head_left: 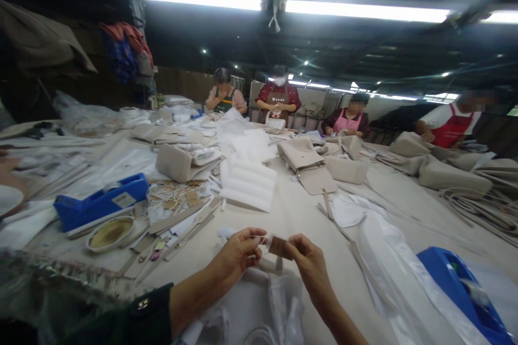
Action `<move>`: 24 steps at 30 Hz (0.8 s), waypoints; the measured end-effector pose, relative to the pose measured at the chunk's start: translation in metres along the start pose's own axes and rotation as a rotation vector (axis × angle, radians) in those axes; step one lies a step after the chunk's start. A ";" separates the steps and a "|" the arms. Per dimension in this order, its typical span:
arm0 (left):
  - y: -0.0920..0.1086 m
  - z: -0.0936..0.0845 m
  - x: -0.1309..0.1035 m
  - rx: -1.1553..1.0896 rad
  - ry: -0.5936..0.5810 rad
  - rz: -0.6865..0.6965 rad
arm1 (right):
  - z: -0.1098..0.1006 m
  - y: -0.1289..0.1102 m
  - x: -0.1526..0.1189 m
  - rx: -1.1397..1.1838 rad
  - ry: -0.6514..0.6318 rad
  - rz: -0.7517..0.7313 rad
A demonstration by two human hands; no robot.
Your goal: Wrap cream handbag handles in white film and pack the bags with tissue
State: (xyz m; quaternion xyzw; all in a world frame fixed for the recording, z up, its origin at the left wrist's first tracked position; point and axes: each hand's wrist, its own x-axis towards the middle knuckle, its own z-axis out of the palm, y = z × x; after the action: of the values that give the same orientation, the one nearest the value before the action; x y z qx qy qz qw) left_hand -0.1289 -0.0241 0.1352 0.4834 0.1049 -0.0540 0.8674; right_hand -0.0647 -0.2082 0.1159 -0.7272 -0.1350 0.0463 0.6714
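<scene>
A small brown tag is pinched between the thumb and fingers of my right hand, just right of the view's middle. My left hand is closed at the fingertips on a thin white string beside the tag's left end. Below both hands lies a pale bag with clear plastic wrapping around its parts.
Blue tape dispensers stand at left and lower right. A pile of tags and strings, a round dish, beige bags and white foam sheets lie on the table. Several people work across it.
</scene>
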 end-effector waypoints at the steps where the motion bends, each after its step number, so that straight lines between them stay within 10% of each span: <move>1: 0.000 0.000 -0.001 -0.036 0.005 -0.010 | 0.001 0.000 -0.002 -0.049 0.009 -0.024; 10: -0.011 0.003 -0.002 0.045 -0.040 0.136 | 0.010 0.005 -0.008 -0.266 -0.117 -0.130; 15: -0.006 0.014 -0.017 0.703 -0.198 0.431 | 0.007 0.010 -0.008 -0.222 -0.229 -0.155; 19: 0.007 0.018 -0.024 1.272 0.021 0.806 | 0.002 0.020 -0.004 -0.077 -0.231 -0.101; 21: 0.011 0.017 -0.021 1.358 0.125 0.712 | 0.002 0.020 -0.005 -0.007 -0.228 -0.103; 24: 0.013 0.015 -0.016 1.402 -0.015 0.606 | 0.003 0.007 -0.012 -0.018 -0.250 -0.161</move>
State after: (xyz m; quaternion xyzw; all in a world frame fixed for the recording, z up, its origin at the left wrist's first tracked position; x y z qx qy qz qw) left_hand -0.1404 -0.0301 0.1575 0.9283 -0.0969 0.1293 0.3350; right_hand -0.0762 -0.2088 0.1076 -0.7088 -0.2757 0.0814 0.6442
